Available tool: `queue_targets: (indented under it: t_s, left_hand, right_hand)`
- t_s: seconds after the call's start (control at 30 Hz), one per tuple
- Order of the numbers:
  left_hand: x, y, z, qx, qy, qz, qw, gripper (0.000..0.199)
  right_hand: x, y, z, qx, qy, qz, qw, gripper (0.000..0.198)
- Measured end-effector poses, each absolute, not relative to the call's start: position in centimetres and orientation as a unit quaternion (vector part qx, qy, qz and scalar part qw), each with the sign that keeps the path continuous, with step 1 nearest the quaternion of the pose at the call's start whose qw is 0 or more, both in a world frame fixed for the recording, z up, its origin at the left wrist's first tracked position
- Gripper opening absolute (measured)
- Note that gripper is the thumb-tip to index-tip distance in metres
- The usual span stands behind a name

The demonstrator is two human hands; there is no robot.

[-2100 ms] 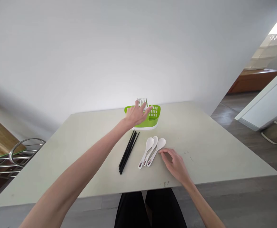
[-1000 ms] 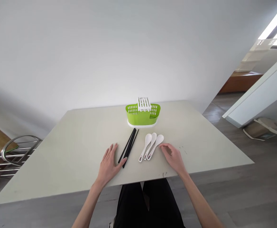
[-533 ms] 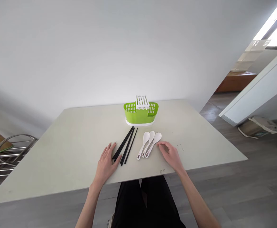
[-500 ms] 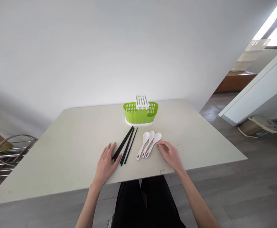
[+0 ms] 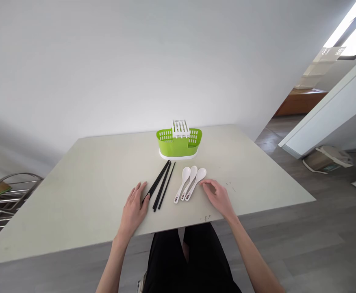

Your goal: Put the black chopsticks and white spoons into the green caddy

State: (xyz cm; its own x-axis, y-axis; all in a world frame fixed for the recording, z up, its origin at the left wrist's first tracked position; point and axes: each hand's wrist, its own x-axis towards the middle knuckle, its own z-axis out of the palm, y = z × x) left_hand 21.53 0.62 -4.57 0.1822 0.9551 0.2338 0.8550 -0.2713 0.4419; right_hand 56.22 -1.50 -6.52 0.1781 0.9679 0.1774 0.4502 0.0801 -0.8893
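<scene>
Black chopsticks (image 5: 162, 188) lie flat on the table (image 5: 98, 179), before the green basket (image 5: 179, 147); their long axes run away from the person and lean right, far ends drawn together towards the basket, near ends fanned; the left hand (image 5: 134, 208) is spread open, thumb over the leftmost near ends; white spoons (image 5: 193, 172) slant likewise, bowls far; the right hand (image 5: 219, 199) curls beside the rightmost bowl, its grip unclear.
</scene>
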Motion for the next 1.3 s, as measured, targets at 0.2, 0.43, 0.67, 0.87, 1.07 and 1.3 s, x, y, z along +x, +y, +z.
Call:
queue_targets:
  t_s: [0.2, 0.43, 0.67, 0.87, 1.07, 1.3]
  left_hand:
    - [21.5, 0.6, -4.3, 0.751, 0.608, 0.234, 0.112, 0.057]
    - [21.4, 0.6, -4.2, 0.744, 0.606, 0.25, 0.131, 0.052]
    - [21.3, 0.3, -3.5, 0.707, 0.623, 0.3, 0.152, 0.045]
    - [21.5, 1.4, -3.1, 0.733, 0.628, 0.257, 0.052, 0.042]
    - [20.2, 2.5, -2.4, 0.722, 0.668, 0.179, 0.014, 0.036]
    - [18.3, 2.6, -1.4, 0.697, 0.708, 0.115, 0.019, 0.036]
  right_hand:
    - [56.3, -1.5, -6.4, -0.617, -0.575, 0.283, 0.456, 0.04]
    - [56.3, -1.5, -6.5, -0.613, -0.576, 0.284, 0.46, 0.038]
    - [56.1, -1.4, -6.0, -0.612, -0.569, 0.29, 0.467, 0.034]
    - [56.2, -1.5, -6.0, -0.607, -0.573, 0.293, 0.466, 0.034]
    - [56.3, -1.5, -6.3, -0.608, -0.572, 0.3, 0.462, 0.035]
    - [56.4, -1.5, -6.4, -0.608, -0.569, 0.304, 0.463, 0.035]
